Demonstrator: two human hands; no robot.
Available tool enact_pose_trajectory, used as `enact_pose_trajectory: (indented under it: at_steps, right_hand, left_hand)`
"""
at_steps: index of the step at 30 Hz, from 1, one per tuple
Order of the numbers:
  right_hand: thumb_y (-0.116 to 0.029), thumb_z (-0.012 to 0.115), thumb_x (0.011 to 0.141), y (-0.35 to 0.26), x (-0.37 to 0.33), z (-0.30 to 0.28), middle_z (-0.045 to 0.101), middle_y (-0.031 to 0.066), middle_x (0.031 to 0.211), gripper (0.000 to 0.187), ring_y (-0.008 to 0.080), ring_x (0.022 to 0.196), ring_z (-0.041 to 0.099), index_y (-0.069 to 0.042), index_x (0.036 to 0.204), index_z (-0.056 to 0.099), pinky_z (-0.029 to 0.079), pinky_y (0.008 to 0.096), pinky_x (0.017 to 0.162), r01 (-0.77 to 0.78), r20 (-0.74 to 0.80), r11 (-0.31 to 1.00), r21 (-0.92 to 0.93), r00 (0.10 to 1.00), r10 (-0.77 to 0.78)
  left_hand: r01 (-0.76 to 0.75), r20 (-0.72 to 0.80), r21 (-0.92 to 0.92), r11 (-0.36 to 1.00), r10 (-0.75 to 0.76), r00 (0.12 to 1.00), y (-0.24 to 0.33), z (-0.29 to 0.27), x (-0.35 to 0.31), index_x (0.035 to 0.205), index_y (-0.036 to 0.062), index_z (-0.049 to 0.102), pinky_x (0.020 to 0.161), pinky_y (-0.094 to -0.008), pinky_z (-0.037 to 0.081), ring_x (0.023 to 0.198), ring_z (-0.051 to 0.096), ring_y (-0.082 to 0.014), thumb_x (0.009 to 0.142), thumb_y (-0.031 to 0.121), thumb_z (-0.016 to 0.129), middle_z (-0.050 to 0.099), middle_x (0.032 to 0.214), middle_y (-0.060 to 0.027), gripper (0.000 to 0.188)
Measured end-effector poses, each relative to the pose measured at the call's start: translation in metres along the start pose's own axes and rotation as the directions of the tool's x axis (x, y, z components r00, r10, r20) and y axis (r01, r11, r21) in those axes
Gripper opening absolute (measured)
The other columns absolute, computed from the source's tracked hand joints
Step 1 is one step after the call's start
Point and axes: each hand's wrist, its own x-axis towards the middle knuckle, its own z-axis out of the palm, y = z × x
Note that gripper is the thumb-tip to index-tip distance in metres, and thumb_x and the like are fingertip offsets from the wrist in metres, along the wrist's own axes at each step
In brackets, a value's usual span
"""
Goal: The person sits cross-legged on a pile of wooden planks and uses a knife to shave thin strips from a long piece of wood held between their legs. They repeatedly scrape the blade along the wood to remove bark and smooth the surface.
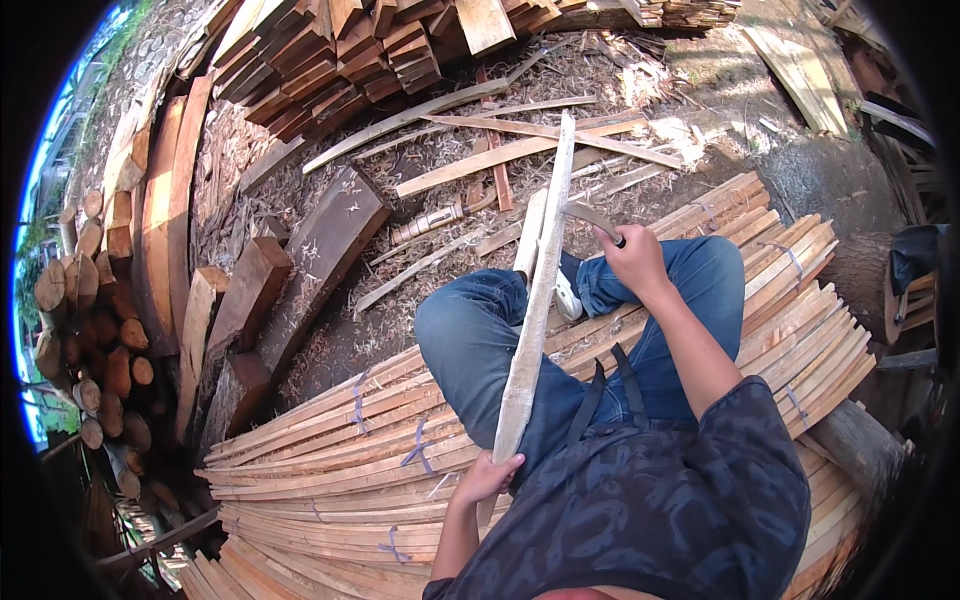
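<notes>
A long pale wooden strip [537, 320] runs lengthwise over my left thigh, its far end beyond my knees. My left hand [488, 476] is closed round its near end, beside my hip. In my right hand [635, 262], closed over my right knee, is a curved-bladed knife [592, 214]. Its blade points left and its tip meets or overlaps the strip's edge; I cannot tell whether it cuts in. Most of the handle is hidden by my fingers. Another pale piece of wood [530, 235] lies just left of the strip's far half.
I sit on tied bundles of wooden slats [330, 440]. Dark beams [320, 260] and stacked round logs [110, 370] stand at the left. Sawn timber [350, 70] is piled at the back. Loose strips [490, 165] and shavings litter the ground, near a cylindrical tool [428, 222].
</notes>
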Motion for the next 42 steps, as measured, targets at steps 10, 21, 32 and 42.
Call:
enact_pose_trajectory:
  at_steps: [10, 21, 32, 42]
  right_hand:
    - [-0.026, 0.063, 0.08, 0.012, 0.134, -0.03, 0.069, 0.0177, 0.082, 0.025, 0.0357, 0.077, 0.068, -0.002, 0.084, 0.07, 0.054, 0.044, 0.069, -0.08, -0.18, 0.921, -0.381, 0.984, 0.011]
    - [-0.025, 0.064, 0.077, -0.034, 0.001, -0.029, 0.065, 0.0171, 0.066, 0.019, 0.0315, 0.065, 0.067, -0.007, 0.077, 0.071, 0.054, 0.0415, 0.059, 0.335, 0.06, 0.9, -0.277, 0.941, -0.332]
    - [-0.021, 0.062, 0.079, 0.054, 0.176, -0.04, 0.068, 0.0213, 0.078, 0.022, 0.036, 0.079, 0.068, -0.001, 0.083, 0.069, 0.054, 0.0445, 0.072, -0.231, -0.223, 0.918, -0.321, 0.961, 0.164]
    - [-0.022, 0.065, 0.078, -0.034, 0.002, -0.022, 0.064, 0.0171, 0.063, 0.017, 0.0337, 0.06, 0.065, -0.006, 0.075, 0.07, 0.052, 0.0432, 0.059, 0.305, 0.042, 0.915, -0.265, 0.951, -0.305]
  left_hand:
    - [-0.025, 0.025, 0.028, 0.999, 0.024, 0.999, 0.011, 0.002, 0.003, 0.068, 0.0089, 0.048, 0.041, -0.025, 0.03, 0.046, 0.037, -0.0074, 0.089, 0.029, 0.068, 0.042, 0.056, 0.0027, 0.035]
    - [-0.008, -0.023, 0.056, 0.998, 0.009, 1.0, 0.012, -0.001, 0.0, 0.064, 0.0093, 0.05, 0.042, -0.0253, 0.032, 0.045, 0.039, -0.0073, 0.088, 0.033, 0.068, 0.045, 0.054, 0.0022, 0.038]
    - [-0.087, -0.094, 0.116, 0.989, 0.098, 0.991, 0.008, 0.006, 0.001, 0.064, 0.0088, 0.052, 0.043, -0.0252, 0.034, 0.046, 0.041, -0.0071, 0.088, 0.033, 0.068, 0.046, 0.054, 0.0026, 0.038]
    - [-0.076, -0.107, 0.165, 0.983, 0.095, 0.99, 0.005, 0.005, 0.001, 0.062, 0.0071, 0.054, 0.044, -0.0253, 0.038, 0.047, 0.044, -0.0074, 0.087, 0.039, 0.069, 0.049, 0.055, 0.0016, 0.043]
